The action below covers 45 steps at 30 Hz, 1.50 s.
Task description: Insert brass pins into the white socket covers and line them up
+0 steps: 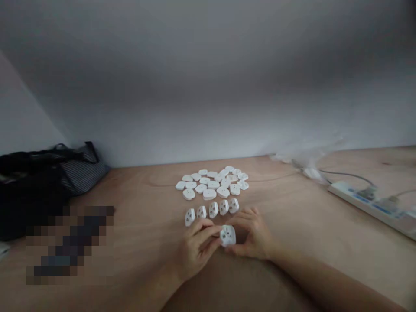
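Between my two hands is a small white plastic housing (228,236), its open inner side with small dark and metallic spots turned up. My left hand (199,245) pinches its left edge with fingers and thumb. On the right edge, the thumb and fingers of my right hand (251,234) close round it. Just beyond my hands, several similar white pieces (213,210) stand upright in a row. Farther back lies a loose cluster of several white rounded pieces (209,194), most of them flat.
A white power strip (367,203) with plugs and cables lies at the right. Clear plastic wrap (312,167) rests near the wall. Dark bags (39,186) sit at the far left, with a pixelated dark object (78,240) on the wooden table (139,208) before them.
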### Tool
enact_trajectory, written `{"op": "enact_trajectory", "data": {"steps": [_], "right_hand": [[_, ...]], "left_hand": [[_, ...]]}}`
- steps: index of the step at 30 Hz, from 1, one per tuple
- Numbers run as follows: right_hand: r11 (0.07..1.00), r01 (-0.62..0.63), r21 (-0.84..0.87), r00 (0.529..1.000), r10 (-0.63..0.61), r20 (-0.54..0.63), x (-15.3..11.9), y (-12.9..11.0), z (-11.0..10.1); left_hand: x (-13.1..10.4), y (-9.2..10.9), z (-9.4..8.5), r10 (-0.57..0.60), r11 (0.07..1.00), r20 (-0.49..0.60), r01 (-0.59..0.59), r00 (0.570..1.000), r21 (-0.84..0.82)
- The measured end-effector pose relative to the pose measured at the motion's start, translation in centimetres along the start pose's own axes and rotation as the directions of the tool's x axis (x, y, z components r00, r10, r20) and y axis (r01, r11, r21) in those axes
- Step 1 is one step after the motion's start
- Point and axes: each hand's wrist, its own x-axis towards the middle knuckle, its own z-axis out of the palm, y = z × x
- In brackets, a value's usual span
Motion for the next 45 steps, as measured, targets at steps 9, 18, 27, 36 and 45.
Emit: {"op": "enact_trajectory", "data": {"steps": [9, 18, 27, 36, 45], "right_hand": [[1.0, -0.011, -0.021, 1.0, 0.011, -0.023, -0.1, 0.6, -0.3], [1.0, 0.001, -0.022, 1.0, -0.001, -0.014, 0.0, 0.7, -0.3], [1.0, 0.018, -0.025, 1.0, -0.018, -0.012, -0.1, 0.8, -0.1], [1.0, 0.022, -0.009, 1.0, -0.022, 0.001, 0.0, 0.7, -0.1], [0.998, 0.056, -0.006, 0.998, -0.055, 0.034, 0.3, -0.3, 0.0]], "left_hand": [[-0.2, -1.5, 0.3, -0.186, 0.982, 0.214, 0.177, 0.959, 0.06], [0.2, -1.1, 0.2, -0.215, 0.976, 0.335, 0.208, 0.917, 0.058], [0.3, -1.0, 0.1, -0.247, 0.968, 0.295, 0.25, 0.923, 0.027], [0.1, -1.0, 0.1, -0.128, 0.991, -0.001, 0.127, 0.992, -0.05], [0.6, 0.2, 0.2, -0.129, 0.986, -0.128, 0.113, 0.983, -0.126]]}}
